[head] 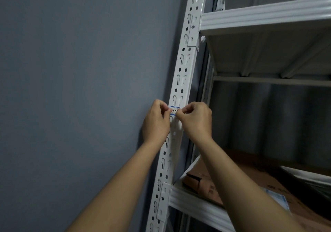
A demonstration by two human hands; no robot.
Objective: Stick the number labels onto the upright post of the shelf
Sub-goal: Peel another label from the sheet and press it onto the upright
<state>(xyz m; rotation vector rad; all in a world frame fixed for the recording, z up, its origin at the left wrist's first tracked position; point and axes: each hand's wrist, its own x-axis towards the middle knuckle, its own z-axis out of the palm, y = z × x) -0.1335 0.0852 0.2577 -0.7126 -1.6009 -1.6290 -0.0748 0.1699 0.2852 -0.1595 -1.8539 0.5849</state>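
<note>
While raised against a grey-blue wall (71,70), pinched the left end of a small blue-bordered number label (174,110) with the left hand (156,122), grip clenched on the label between thumb and fingertips. Held flat across the face of the white perforated upright post (182,67), about midway between the two shelf levels, with dark handwriting on it too small to read. Pinched at its right end by the right hand (196,120), fingers curled, grip likewise closed on the label. Met to the right by an upper shelf (268,17) and a lower shelf (197,206), both hooked into the post's slots. Loaded on the lower shelf with flattened brown cardboard (206,178).
</note>
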